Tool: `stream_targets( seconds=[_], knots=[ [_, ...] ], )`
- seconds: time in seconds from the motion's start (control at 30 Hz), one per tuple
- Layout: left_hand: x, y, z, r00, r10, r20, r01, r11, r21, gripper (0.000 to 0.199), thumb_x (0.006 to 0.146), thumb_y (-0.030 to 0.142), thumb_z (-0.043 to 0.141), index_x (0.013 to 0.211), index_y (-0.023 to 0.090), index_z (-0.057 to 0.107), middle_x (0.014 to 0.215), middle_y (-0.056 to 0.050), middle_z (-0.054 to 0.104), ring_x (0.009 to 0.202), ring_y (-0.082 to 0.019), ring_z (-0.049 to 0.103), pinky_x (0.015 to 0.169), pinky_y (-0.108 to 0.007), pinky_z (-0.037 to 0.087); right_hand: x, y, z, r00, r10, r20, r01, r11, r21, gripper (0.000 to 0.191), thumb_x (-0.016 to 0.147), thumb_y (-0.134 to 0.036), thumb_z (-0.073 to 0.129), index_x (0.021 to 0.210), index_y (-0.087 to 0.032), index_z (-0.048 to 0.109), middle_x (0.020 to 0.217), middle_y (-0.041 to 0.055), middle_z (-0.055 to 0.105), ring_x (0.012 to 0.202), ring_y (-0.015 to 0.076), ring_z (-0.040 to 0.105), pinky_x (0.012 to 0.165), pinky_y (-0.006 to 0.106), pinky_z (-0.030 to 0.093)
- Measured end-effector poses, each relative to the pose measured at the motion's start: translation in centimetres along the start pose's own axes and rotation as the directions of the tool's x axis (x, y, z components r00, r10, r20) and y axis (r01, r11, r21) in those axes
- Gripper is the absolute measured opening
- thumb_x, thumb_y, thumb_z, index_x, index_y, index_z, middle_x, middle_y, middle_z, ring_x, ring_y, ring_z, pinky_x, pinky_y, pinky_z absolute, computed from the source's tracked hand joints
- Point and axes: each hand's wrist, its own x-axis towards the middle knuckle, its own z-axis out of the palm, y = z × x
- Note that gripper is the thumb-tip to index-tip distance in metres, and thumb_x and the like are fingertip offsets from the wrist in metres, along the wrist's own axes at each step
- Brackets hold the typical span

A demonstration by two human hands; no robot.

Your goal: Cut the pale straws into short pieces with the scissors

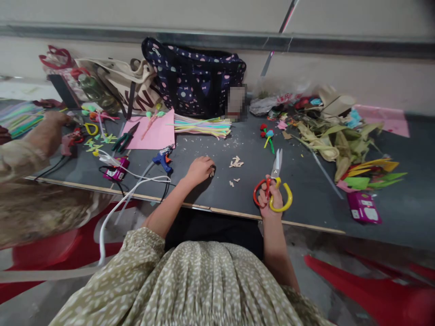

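Note:
My right hand (271, 197) grips a pair of scissors (277, 165) with one red and one yellow handle loop; the blades point away from me over the table and look nearly closed. Resting on the dark tabletop, my left hand (200, 170) has its fingers curled in. Something small and pale shows at its fingertips, too small to make out. Between both hands lies a little pile of short beige pieces (236, 162), with a few more loose pieces (234, 182) nearer me. A small red and blue flower with green stems (268, 136) lies beyond the scissors.
At left are a blue glue gun (163, 159), dark pliers (125, 137), pink paper (149, 136) and a white cable (117, 210). Pastel pipe cleaners (202, 126) lie before a dotted bag (197, 77). Dried husks (326, 140) sit right. A co-worker's hand (56, 124) is far left.

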Motion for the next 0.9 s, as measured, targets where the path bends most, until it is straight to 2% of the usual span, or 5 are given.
stream_targets(
  seconds=[0.1, 0.33, 0.6, 0.77, 0.9],
  knots=[
    [0.0, 2.0, 0.2, 0.985, 0.155, -0.08, -0.151, 0.987, 0.055, 0.019, 0.088, 0.025, 0.05, 0.098, 0.017, 0.064, 0.105, -0.011, 0.061, 0.102, -0.024, 0.051, 0.093, -0.041, 0.038, -0.1, 0.5, -0.1, 1.0, -0.004, 0.021, 0.004, 1.0, 0.013, 0.036, 0.075, -0.027, 0.059, 0.111, -0.027, 0.059, 0.073, -0.0074, 0.05, 0.038, 0.0003, 0.033, 0.026, 0.011, 0.028],
    [0.8, 4.9, 2.4, 0.903, 0.422, 0.086, -0.42, 0.907, -0.033, 0.017, 0.085, 0.019, 0.052, 0.095, 0.017, 0.066, 0.097, -0.009, 0.06, 0.099, -0.021, 0.048, 0.081, -0.032, 0.041, -0.2, 0.7, -0.1, 0.999, -0.052, 0.012, 0.052, 0.999, 0.017, 0.043, 0.063, -0.019, 0.056, 0.105, -0.028, 0.061, 0.074, -0.0063, 0.051, 0.044, 0.0022, 0.036, 0.032, 0.012, 0.031],
    [1.3, 5.1, 4.0, 0.947, 0.307, 0.092, -0.297, 0.948, -0.112, 0.021, 0.091, 0.023, 0.046, 0.086, 0.017, 0.065, 0.087, -0.008, 0.06, 0.089, -0.019, 0.052, 0.073, -0.029, 0.039, 0.8, -0.8, 2.5, 0.992, -0.1, 0.072, 0.108, 0.987, -0.121, 0.059, 0.057, -0.015, 0.057, 0.114, -0.031, 0.058, 0.082, -0.0038, 0.058, 0.078, 0.014, 0.062, 0.065, 0.03, 0.055],
    [1.1, 5.4, 4.0, 0.989, 0.15, 0.006, -0.144, 0.955, -0.26, 0.018, 0.091, 0.024, 0.046, 0.093, 0.018, 0.063, 0.094, -0.006, 0.061, 0.093, -0.017, 0.054, 0.077, -0.027, 0.041, 1.8, -2.6, 4.6, 0.975, -0.163, 0.154, 0.194, 0.958, -0.209, 0.054, 0.067, -0.02, 0.057, 0.12, -0.031, 0.054, 0.079, -0.0037, 0.053, 0.064, 0.0107, 0.055, 0.051, 0.025, 0.05],
    [0.8, 6.0, 4.5, 0.952, 0.301, 0.048, -0.28, 0.926, -0.255, 0.02, 0.091, 0.024, 0.045, 0.091, 0.019, 0.065, 0.09, -0.006, 0.061, 0.088, -0.016, 0.056, 0.074, -0.026, 0.041, 1.8, -2.7, 5.1, 0.975, -0.169, 0.146, 0.202, 0.945, -0.256, 0.046, 0.073, -0.024, 0.055, 0.118, -0.031, 0.053, 0.075, -0.0048, 0.049, 0.053, 0.0069, 0.045, 0.04, 0.019, 0.042]
  ],
)
